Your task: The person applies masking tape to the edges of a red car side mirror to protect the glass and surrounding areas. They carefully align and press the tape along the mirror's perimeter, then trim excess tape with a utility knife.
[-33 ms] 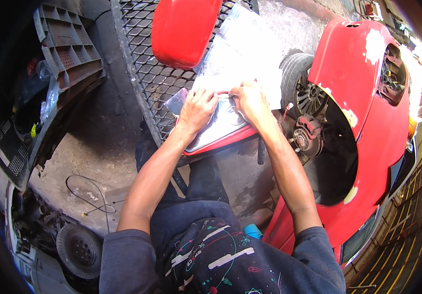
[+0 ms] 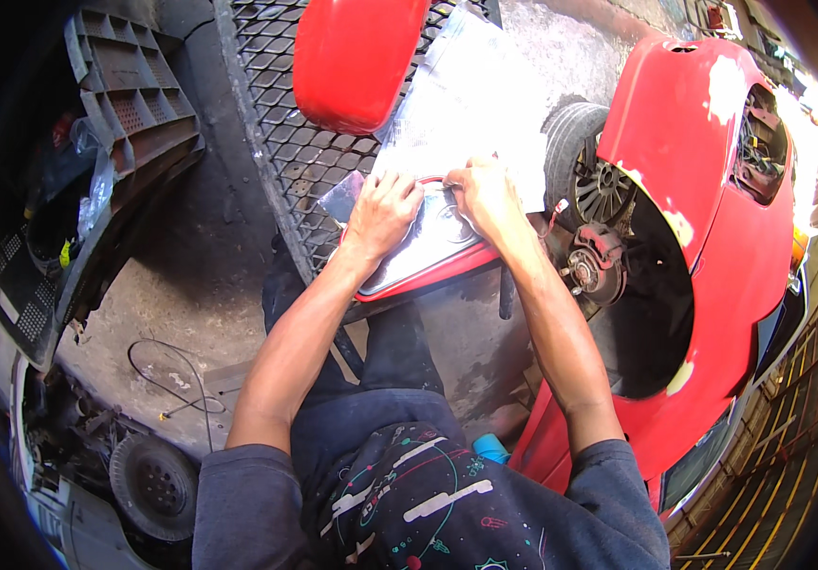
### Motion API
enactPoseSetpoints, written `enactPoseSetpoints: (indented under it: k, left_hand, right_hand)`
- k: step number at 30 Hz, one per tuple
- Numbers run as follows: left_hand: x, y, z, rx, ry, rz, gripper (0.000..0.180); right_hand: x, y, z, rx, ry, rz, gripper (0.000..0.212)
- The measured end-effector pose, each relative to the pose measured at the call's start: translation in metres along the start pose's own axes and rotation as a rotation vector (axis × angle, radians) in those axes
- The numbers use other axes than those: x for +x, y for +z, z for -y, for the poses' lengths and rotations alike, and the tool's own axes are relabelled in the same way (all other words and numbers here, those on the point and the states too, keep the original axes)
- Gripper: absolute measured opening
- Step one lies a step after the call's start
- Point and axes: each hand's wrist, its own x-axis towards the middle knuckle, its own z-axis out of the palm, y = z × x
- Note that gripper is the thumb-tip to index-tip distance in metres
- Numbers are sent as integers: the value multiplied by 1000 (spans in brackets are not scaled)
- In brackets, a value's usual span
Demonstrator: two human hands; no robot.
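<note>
Currently, a red-rimmed part (image 2: 418, 253) is set at the near end of a mesh table (image 2: 263, 142), beside a white sheet (image 2: 470, 104). Its far side is partly covered, by left hand (image 2: 387, 211) at the left, right hand (image 2: 481, 198) at the right. Fingers seen curled inward; whether anything is gripped cannot be told. A red panel (image 2: 359, 66) is placed farther back.

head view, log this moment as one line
left hand: at shiny red-edged part | right hand: at its far edge | mesh bench: red painted piece beyond hands
</note>
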Motion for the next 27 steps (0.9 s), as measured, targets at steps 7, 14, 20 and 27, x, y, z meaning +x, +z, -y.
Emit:
enactPoseSetpoints:
  k: [7, 14, 20, 27]
  left_hand:
    - [5, -7, 6, -31, 31, 146, 17]
    - [11, -20, -3, 165, 106, 284, 19]
    - [19, -21, 1, -99, -69, 261, 27]
    - [11, -13, 5, -71, 26, 237, 38]
  right_hand:
    - [3, -4, -1, 52, 2, 24, 18]
    - [8, -5, -1, -156, -166, -33, 21]
    - [7, -4, -4, -288, -205, 14, 24]
    - [10, -6, -7, -200, -114, 94, 23]
